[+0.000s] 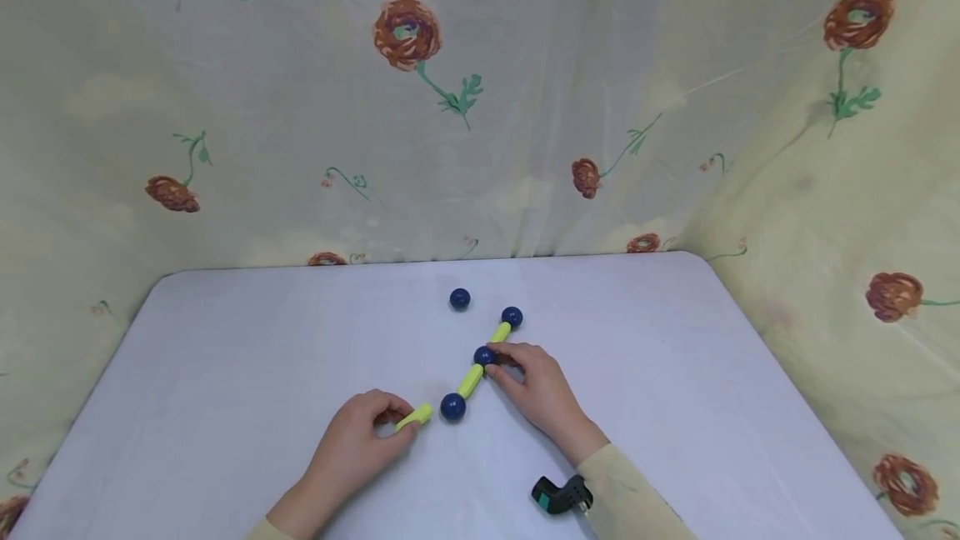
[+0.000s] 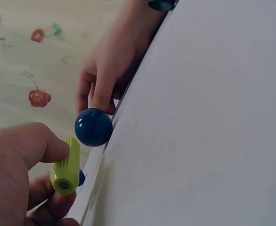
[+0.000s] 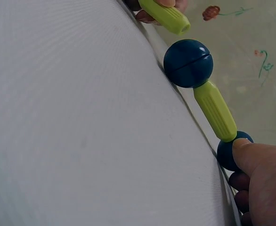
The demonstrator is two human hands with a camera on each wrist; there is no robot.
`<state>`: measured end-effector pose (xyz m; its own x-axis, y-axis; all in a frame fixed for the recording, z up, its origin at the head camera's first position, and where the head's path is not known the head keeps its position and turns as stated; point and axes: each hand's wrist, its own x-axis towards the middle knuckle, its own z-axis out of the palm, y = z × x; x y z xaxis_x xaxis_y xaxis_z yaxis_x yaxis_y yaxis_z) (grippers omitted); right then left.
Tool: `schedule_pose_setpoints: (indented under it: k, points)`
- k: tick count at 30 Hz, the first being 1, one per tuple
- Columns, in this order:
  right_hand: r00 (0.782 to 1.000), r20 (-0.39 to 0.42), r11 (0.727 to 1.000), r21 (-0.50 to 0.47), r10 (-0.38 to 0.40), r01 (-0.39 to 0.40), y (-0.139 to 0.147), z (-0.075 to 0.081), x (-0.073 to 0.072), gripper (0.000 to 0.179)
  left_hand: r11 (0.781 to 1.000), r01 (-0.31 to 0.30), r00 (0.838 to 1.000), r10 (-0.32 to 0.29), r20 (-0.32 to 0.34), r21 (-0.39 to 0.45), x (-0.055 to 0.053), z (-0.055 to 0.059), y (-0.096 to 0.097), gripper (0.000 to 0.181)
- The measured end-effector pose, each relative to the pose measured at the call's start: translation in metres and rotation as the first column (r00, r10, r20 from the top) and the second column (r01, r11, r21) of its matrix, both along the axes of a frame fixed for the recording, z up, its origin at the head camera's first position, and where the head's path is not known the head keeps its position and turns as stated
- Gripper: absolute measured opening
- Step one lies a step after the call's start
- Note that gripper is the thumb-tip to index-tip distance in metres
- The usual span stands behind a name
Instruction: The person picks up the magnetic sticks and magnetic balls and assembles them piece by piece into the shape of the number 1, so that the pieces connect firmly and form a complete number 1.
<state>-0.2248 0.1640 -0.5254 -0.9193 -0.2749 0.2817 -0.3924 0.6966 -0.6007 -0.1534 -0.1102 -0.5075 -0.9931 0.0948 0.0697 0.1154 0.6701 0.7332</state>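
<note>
In the head view my left hand pinches a loose yellow-green magnetic rod between thumb and fingers. The free tip of this rod points at the near blue ball, a small gap apart. That ball ends a slanting chain: a second rod, a middle blue ball, a third rod and a far blue ball. With thumb and fingers my right hand grips the middle ball. In the right wrist view the second rod touches the balls at both its ends.
One separate blue ball lies on the white table beyond the chain. By the right forearm lies a black device with a green patch. A flowered curtain hangs behind the table and along its sides.
</note>
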Motion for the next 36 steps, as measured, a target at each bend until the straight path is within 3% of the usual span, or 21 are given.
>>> schedule_pose_setpoints:
  k: [11, 20, 36]
  points:
    - [1.000, 0.003, 1.000, 0.003, -0.011, 0.011, 0.001, 0.000, 0.001, 0.032, 0.998, 0.025, 1.000, -0.025, 0.006, -0.056, 0.003, -0.003, 0.009, 0.012]
    - [1.000, 0.010, 1.000, 0.009, -0.005, 0.005, 0.001, 0.000, 0.000, 0.033, 0.987, 0.041, 0.997, -0.050, -0.056, -0.155, 0.004, -0.007, 0.016, 0.012]
    - [1.000, -0.012, 1.000, 0.005, 0.001, -0.001, -0.001, 0.000, 0.000, 0.032, 0.986, 0.008, 0.997, -0.019, -0.068, -0.166, 0.007, -0.005, 0.021, 0.013]
